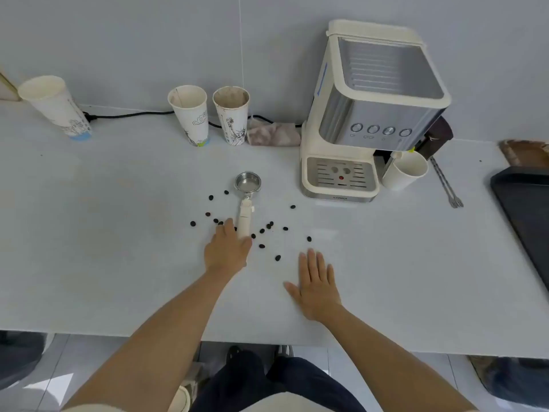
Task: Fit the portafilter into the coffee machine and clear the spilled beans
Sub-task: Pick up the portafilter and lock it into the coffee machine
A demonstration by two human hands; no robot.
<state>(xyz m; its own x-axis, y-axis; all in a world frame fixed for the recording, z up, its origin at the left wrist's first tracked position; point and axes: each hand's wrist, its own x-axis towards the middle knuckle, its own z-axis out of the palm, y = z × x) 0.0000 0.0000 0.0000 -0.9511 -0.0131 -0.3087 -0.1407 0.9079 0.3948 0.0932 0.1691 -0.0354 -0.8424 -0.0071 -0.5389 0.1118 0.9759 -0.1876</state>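
**Left hand at the portafilter handle, beans scattered around**

The portafilter (247, 197) lies flat on the white bench (118, 233), basket toward the wall, left of the coffee machine (368, 114). The left hand (227, 251) covers the handle's near end; whether its fingers are clamped on it cannot be told. The right hand (316, 285) rests flat, fingers straight and slightly apart, holding nothing. Coffee beans (262, 246) lie scattered around the handle.

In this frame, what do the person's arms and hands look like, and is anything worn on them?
Both forearms are bare. The left hand and right hand show no gloves, rings, watch or bands. A pale edge at the frame bottom may be a short sleeve.
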